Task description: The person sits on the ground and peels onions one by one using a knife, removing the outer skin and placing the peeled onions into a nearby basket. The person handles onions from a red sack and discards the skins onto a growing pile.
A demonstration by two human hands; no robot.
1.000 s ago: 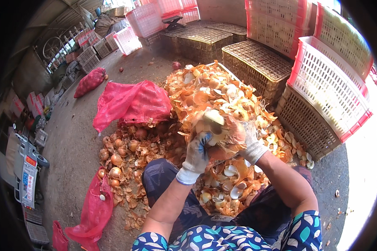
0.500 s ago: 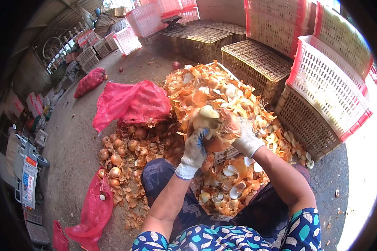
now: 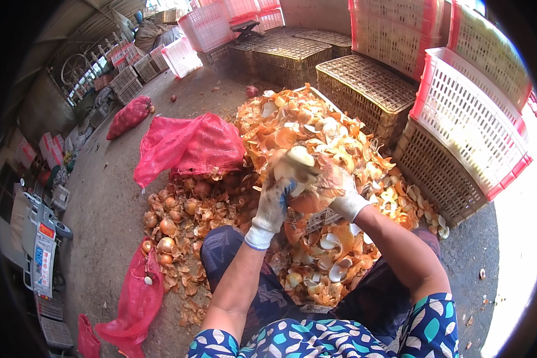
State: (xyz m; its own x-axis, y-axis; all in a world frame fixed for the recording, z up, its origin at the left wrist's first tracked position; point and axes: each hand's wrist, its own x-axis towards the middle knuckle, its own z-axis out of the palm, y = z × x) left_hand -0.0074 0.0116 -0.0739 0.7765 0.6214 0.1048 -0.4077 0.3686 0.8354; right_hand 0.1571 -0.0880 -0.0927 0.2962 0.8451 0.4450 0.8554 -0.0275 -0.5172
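Observation:
My left hand [image 3: 274, 203], in a whitish knit glove with a blue patch, is closed around a pale, partly peeled onion [image 3: 300, 156]. Against the onion's right side, my right hand [image 3: 335, 190] is closed too, its glove stained orange-brown; motion blur hides what its fingers hold. Both hands are above a large heap of dry onion skins [image 3: 307, 119] piled over a crate [image 3: 323, 221]. More skins [image 3: 322, 262] lie between my knees. Unpeeled onions [image 3: 168, 227] are spread on the ground at the left, by the mouth of a pink mesh sack [image 3: 191, 143].
Brown plastic crates [image 3: 367, 83] stand behind the heap. A white and red crate [image 3: 468, 113] sits on a brown one at the right. Another full mesh sack [image 3: 129, 117] lies farther left, and a flattened one [image 3: 138, 304] near my left. A three-wheeled vehicle [image 3: 39, 244] is at the far left.
My hands stay together at the onion, with small shifts of grip; the left wrist has moved slightly left and down. The pale onion is turned a little. The surroundings look the same.

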